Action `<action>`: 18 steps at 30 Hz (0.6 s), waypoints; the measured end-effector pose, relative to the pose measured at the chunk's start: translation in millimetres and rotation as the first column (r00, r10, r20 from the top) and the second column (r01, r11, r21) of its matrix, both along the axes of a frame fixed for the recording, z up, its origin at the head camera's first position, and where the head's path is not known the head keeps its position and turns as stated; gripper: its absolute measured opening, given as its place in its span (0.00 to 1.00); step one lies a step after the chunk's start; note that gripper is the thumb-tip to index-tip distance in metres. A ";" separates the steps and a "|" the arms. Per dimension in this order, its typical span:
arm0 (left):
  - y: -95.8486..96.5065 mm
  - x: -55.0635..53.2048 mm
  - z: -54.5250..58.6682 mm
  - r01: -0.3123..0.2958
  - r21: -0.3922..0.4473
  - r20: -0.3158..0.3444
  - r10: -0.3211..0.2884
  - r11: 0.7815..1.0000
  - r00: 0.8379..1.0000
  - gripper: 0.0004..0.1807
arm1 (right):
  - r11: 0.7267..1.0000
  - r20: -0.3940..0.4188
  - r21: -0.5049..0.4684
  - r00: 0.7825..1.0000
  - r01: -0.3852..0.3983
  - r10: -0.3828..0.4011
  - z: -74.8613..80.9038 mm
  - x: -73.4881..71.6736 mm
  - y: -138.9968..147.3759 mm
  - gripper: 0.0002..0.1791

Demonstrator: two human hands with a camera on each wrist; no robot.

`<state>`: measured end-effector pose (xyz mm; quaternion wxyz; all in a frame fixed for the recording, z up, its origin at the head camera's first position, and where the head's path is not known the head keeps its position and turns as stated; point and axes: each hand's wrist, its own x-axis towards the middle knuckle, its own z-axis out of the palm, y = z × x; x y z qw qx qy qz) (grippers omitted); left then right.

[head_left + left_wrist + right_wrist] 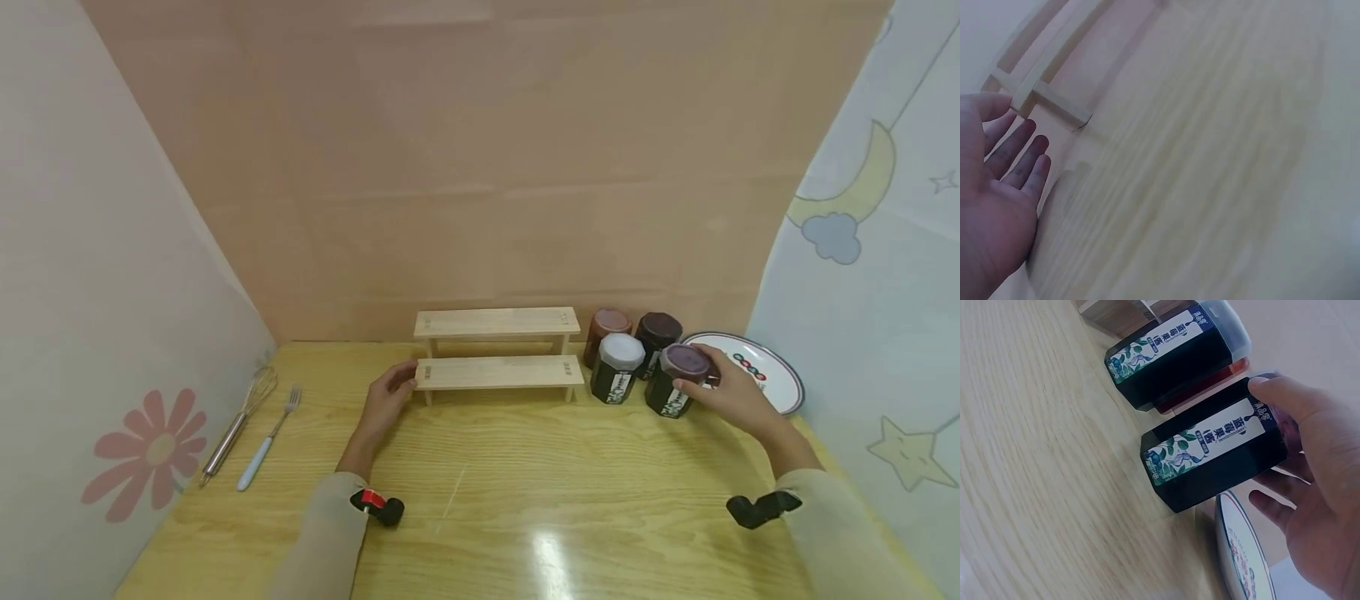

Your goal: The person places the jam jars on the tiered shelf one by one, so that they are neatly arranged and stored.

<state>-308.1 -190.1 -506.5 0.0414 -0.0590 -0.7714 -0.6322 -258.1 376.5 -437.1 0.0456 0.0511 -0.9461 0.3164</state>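
My right hand grips a dark blueberry jam jar near its purple lid, thumb on the near side and fingers behind. A second dark jar with a whitish lid stands to its left. Behind them are a reddish jar and another dark-lidded jar. At the left end of a two-tier wooden shelf, my left hand has its thumb tip right at the lower board's end. In the left wrist view its other fingers extend loosely below the board.
An oval white plate with a dark rim lies behind my right hand, near the right wall. On the table's left side lie a whisk and a fork with a pale blue handle. A tan backdrop rises behind the shelf.
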 end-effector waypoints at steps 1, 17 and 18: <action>-0.4 0.3 -0.7 0.002 0.004 0.003 -0.002 1.000 1.000 0.21 | 1.000 -0.003 -0.014 1.000 0.003 -0.003 -0.8 0.6 -0.2 0.48; -4.5 4.4 -3.0 0.032 0.024 0.018 -0.032 0.999 0.999 0.22 | 0.987 -0.054 -0.151 0.996 0.057 -0.066 -7.2 5.9 -7.1 0.46; -4.7 4.6 -2.9 0.033 0.026 0.019 -0.033 0.999 0.999 0.22 | 0.986 -0.059 -0.155 0.996 0.064 -0.074 -7.7 5.9 -7.4 0.46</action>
